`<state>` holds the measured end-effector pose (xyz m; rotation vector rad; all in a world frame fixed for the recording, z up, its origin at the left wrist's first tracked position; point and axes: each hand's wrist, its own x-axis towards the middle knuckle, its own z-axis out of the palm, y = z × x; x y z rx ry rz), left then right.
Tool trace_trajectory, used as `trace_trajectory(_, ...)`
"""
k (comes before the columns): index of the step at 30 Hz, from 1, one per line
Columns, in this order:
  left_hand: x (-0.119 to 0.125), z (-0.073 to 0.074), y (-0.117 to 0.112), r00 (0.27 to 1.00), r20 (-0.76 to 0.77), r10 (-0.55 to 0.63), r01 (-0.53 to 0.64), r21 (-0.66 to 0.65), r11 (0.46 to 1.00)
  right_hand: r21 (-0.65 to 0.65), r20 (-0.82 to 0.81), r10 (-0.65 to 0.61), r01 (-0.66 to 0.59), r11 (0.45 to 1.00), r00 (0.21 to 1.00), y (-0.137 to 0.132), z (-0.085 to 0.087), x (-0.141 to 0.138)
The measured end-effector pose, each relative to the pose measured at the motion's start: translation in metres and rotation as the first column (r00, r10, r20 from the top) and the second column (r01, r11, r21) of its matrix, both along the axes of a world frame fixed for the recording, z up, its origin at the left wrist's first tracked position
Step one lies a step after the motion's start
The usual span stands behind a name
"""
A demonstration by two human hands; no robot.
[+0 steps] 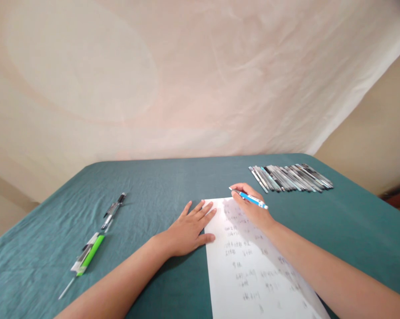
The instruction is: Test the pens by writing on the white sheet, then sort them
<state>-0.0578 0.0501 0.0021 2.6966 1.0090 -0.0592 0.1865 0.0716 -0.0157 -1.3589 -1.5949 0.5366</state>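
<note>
A white sheet of paper covered in handwritten lines lies in front of me. My left hand rests flat with fingers spread, its fingertips and thumb over the sheet's left edge. Near the top of the page, my right hand is closed around a blue and white pen. The pen slants, its tip end toward the upper left and its back end toward the right. Whether the tip touches the paper I cannot tell.
A green cloth covers the table. At the back right lies a row of many pens side by side. On the left are a few dark and clear pens and a bright green piece beside other pen parts. A pale sheet hangs behind.
</note>
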Motion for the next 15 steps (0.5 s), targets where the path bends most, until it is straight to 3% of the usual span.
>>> trace_trajectory(4, -0.001, 0.0, 0.001, 1.0, 0.022, -0.006, 0.007, -0.006, 1.0, 0.117, 0.057, 0.073, -0.079, 0.99, 0.996, 0.002, -0.002, 0.005)
trace_trajectory(10, -0.002, 0.0, 0.001, 0.996, 0.091, -0.004, 0.008, -0.04, 0.999, 0.117, 0.157, 0.131, -0.15, 0.982, 0.979, -0.002, 0.004, 0.003)
trace_trajectory(13, 0.002, 0.003, -0.001, 0.963, 0.26, 0.068, -0.051, -0.073, 0.996, 0.142, 0.221, 0.128, -0.162, 0.977, 0.967, -0.004, 0.003, 0.001)
trace_trajectory(15, 0.007, 0.008, -0.003, 0.875, 0.459, 0.154, -0.099, -0.141, 0.985, 0.164, 0.297, 0.135, -0.19, 0.968, 0.945, -0.007, 0.003, -0.001)
